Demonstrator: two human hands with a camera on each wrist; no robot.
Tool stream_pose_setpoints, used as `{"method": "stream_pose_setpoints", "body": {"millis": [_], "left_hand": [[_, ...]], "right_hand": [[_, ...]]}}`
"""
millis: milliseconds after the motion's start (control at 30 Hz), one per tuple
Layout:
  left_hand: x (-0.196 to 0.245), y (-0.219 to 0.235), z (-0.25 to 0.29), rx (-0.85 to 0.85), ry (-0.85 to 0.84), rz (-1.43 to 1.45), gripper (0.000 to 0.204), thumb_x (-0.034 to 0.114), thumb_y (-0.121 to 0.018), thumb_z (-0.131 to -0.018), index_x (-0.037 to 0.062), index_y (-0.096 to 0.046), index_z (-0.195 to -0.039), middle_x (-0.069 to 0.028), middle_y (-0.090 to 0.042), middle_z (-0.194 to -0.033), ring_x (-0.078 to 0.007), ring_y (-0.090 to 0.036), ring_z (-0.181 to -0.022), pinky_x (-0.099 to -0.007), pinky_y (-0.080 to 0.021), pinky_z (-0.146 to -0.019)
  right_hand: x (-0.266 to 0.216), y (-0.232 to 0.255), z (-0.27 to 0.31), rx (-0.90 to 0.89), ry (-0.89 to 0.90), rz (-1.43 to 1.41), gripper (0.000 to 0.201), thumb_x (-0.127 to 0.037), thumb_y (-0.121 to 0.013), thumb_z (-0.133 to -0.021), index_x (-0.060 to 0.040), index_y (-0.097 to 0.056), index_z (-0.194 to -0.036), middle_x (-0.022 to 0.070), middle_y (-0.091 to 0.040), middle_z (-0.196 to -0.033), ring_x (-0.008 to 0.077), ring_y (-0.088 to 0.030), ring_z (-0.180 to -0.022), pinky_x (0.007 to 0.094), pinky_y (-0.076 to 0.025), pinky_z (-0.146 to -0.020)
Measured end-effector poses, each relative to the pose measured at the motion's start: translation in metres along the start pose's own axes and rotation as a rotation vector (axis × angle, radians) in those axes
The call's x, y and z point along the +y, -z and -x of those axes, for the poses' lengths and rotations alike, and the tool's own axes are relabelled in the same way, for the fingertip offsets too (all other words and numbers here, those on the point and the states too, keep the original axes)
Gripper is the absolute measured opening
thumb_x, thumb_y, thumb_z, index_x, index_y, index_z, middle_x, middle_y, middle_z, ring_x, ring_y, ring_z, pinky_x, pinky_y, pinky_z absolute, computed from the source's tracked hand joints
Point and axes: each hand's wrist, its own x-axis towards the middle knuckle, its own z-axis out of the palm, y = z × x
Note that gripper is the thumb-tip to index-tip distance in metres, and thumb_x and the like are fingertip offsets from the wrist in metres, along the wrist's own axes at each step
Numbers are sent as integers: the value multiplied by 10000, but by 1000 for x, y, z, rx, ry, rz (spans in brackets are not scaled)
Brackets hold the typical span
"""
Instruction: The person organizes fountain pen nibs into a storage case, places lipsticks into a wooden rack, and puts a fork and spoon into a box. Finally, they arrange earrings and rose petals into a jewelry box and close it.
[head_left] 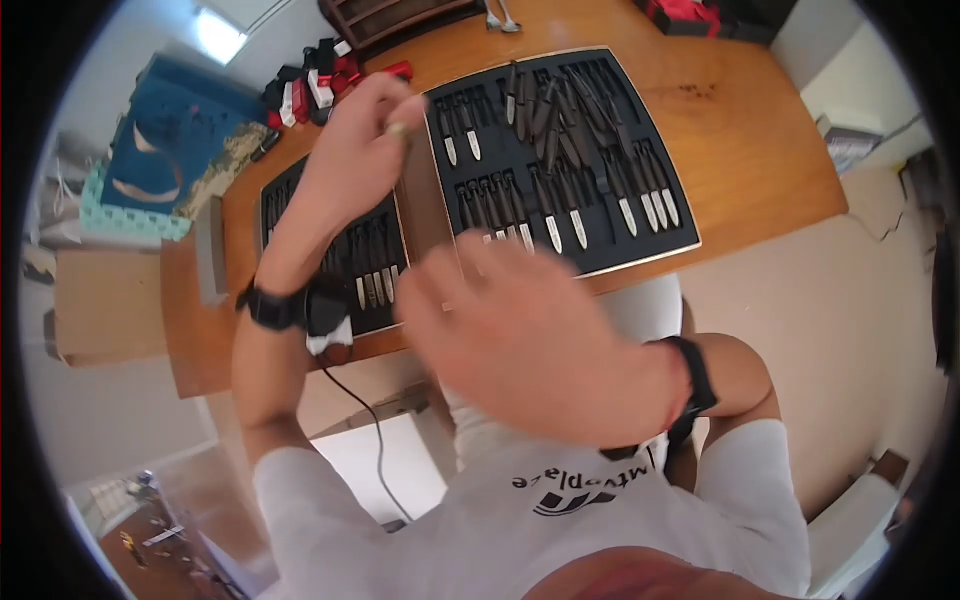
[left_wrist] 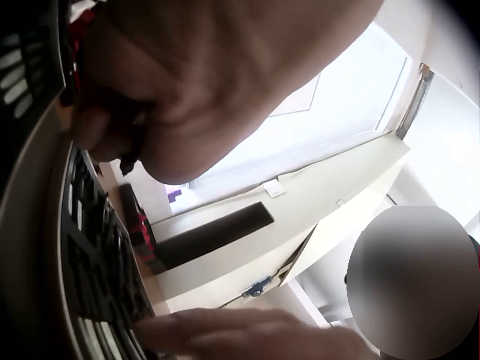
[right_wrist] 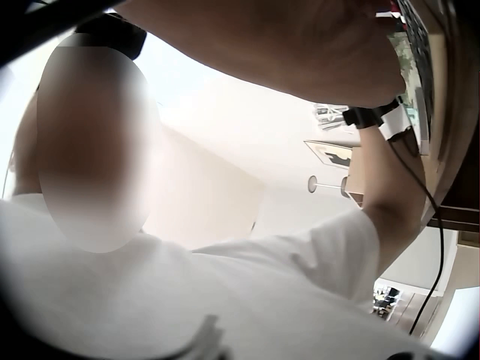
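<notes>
The left hand (head_left: 355,150) hovered over the gap between two black trays, its fingertips pinching a small brownish object (head_left: 397,129) too small to identify. The right hand (head_left: 520,335) hung blurred near the tabletop's front edge, fingers loosely spread, holding nothing. The larger tray (head_left: 690,240) held rows of knives (head_left: 560,150), some heaped unsorted near its far edge; the smaller tray (head_left: 268,200) looked partly filled.
</notes>
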Motion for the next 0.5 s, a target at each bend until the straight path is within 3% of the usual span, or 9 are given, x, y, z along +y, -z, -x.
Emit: {"method": "stream_pose_setpoints", "body": {"millis": [33,100,233,300,367,467,500], "left_hand": [[9,-6,-9,39,5,21,167,190,-602,-1109,37,-592,-1042,-8,-562,-789,-92,-521,-714,-291,-451,-623],[27,-13,-24,-123,213,-51,192,190,-630,-1078,8,-603,-1023,-36,-600,-722,-126,-586,-571,-317,-475,-491],[20,-29,-42,-42,186,52,220,183,-650,-1043,-28,-613,-995,-80,-635,-697,-170,-620,-467,-341,-501,-399],[15,-32,-47,-42,220,17,230,164,-649,-1025,-56,-622,-961,-109,-663,-703,-173,-671,-508,-326,-557,-440],[13,-35,-48,17,225,21,234,162,-661,-1017,-61,-631,-950,-109,-666,-675,-178,-670,-497,-334,-551,-440],[12,-33,-49,-30,298,59,246,169,-656,-1040,-65,-640,-963,-114,-671,-675,-177,-671,-497,-330,-542,-437],[10,-32,-49,-35,283,80,252,177,-648,-1056,-65,-641,-986,-112,-678,-693,-172,-665,-494,-324,-532,-433]], "right_hand": [[17,9,-2,-118,-101,-43,269,-210,-700,-873,-23,-677,-1064,118,-719,-1060,317,-704,-1046,446,-574,-823],[64,11,-12,-20,-102,76,209,-234,-718,-940,-50,-659,-1021,102,-710,-952,301,-717,-945,471,-563,-727],[139,21,-47,-85,-146,145,210,-227,-703,-1008,-18,-695,-1027,215,-708,-902,444,-687,-886,510,-557,-775],[160,15,-67,-97,-151,54,220,-220,-699,-1010,0,-698,-1016,223,-708,-913,456,-680,-899,511,-557,-791],[170,4,-77,-119,-159,-38,230,-213,-694,-1013,18,-701,-1005,231,-708,-923,468,-673,-912,513,-556,-806],[178,-25,-77,-112,-62,-174,200,-218,-707,-991,-21,-704,-1030,180,-739,-915,440,-717,-915,522,-569,-811],[175,-32,-71,-43,-26,-140,197,-193,-715,-983,-25,-694,-1083,183,-727,-966,433,-702,-961,515,-560,-836]]}}
